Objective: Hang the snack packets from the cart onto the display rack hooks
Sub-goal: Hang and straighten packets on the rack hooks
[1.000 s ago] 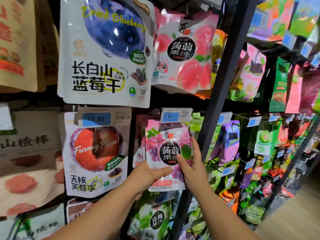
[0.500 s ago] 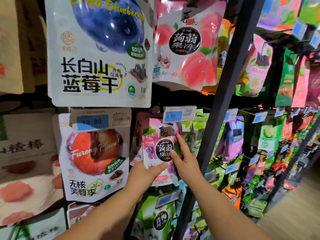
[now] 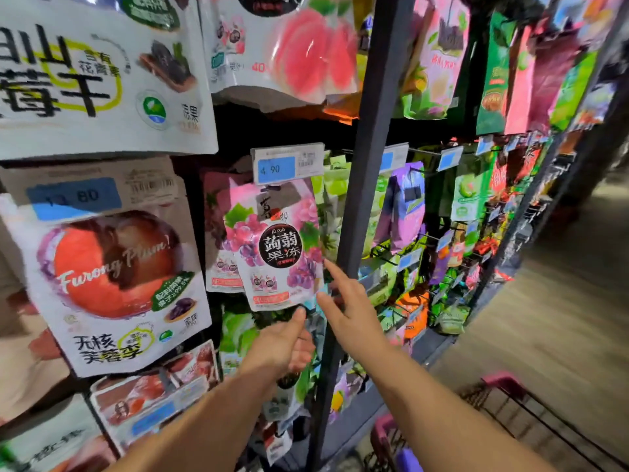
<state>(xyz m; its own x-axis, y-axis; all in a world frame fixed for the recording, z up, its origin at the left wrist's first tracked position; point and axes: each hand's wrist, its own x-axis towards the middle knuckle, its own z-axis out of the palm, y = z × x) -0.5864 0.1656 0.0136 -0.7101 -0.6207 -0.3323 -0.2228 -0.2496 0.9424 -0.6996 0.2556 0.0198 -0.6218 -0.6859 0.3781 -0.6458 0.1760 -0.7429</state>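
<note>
Left of our fingers, the plum packet [image 3: 112,284] crowds close. Just above them hangs the grape jelly packet [image 3: 275,247], seemingly hooked under its price tag [image 3: 287,164]. Our left hand [image 3: 282,342] holds nothing, fingers loose, thumb touching the bottom edge. Our right hand [image 3: 350,308] is spread wide, index on the right edge, steadying it, we reckon. The rack post [image 3: 371,165] sits tight beside it, with the cart [image 3: 503,393] below right.

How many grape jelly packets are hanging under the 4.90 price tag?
2. The front grape jelly packet hangs just under the 4.90 price tag; a second packet peeks out behind it on the left. More may be hidden behind.
</note>
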